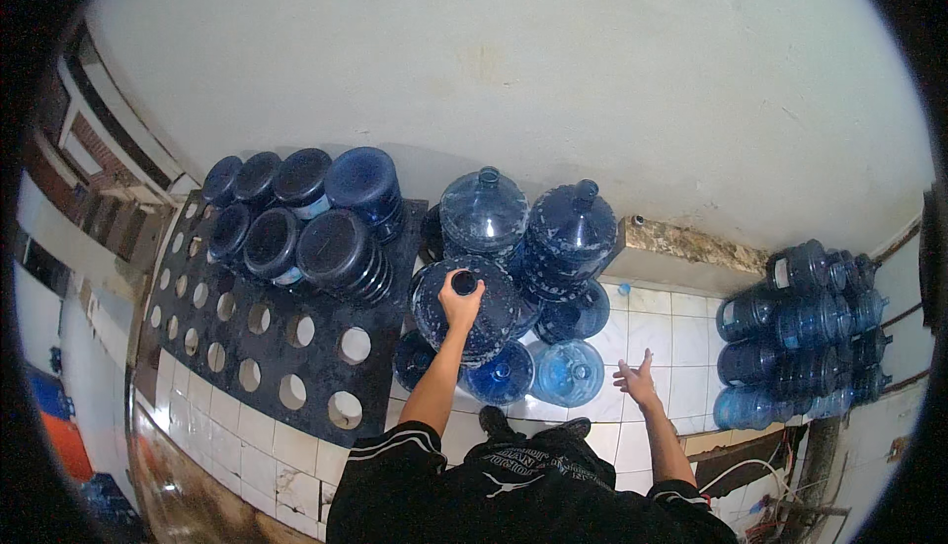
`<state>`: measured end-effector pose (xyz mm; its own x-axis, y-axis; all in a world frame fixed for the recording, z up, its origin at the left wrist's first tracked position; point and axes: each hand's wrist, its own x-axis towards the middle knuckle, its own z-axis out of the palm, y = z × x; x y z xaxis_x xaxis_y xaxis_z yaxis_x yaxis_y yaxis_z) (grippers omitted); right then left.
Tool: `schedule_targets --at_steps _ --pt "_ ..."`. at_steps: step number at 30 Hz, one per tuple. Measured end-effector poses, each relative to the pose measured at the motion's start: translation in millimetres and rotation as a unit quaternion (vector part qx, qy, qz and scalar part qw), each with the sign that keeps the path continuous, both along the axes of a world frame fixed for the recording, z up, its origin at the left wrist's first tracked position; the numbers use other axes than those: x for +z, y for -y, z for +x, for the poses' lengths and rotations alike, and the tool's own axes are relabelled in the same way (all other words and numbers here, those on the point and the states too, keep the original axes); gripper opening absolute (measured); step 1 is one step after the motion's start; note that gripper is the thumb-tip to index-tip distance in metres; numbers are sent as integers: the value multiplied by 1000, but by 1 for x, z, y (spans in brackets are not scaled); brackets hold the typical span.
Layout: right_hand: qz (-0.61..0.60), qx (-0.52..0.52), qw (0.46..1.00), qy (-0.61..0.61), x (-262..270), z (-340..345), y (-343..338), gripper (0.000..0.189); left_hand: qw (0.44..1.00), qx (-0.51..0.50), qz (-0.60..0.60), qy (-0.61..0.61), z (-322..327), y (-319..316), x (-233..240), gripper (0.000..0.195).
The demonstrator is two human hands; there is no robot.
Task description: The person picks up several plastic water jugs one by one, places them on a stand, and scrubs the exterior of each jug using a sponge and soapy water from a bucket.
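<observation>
My left hand (461, 298) is closed around the neck of a large blue plastic water jug (489, 322), which stands upright before me, its top seen from above. Out to the right, above the white tiles, my right hand (638, 382) holds nothing and has its fingers spread. Behind the gripped jug stand two upright jugs, a scuffed blue one (485, 214) and a darker one (569, 229). Nearer my feet are a deep blue jug (503, 374) and a light blue jug (569, 372). What supports the gripped jug is hidden.
On the left, several upside-down jugs (337, 248) stand on a black rack with round holes (329, 351). Several jugs lie stacked on their sides at the right (807, 322). A stained ledge (689, 251) runs along the wall. A small blue cap (623, 289) lies on the tiles.
</observation>
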<state>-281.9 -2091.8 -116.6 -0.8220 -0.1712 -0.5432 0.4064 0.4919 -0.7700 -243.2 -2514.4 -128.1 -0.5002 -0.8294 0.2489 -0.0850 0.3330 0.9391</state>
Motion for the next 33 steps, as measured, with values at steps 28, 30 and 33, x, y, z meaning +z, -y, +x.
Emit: schedule_targets --at_steps 28,30,33 --pt "-59 -190 980 26 -32 67 -144 93 981 102 -68 151 76 -154 -37 75" --pt "-78 -219 972 27 -39 78 -175 91 979 61 -38 189 71 -192 -37 74" --pt "-74 -264 962 21 -53 96 -228 89 978 28 2 208 56 -229 -51 65"
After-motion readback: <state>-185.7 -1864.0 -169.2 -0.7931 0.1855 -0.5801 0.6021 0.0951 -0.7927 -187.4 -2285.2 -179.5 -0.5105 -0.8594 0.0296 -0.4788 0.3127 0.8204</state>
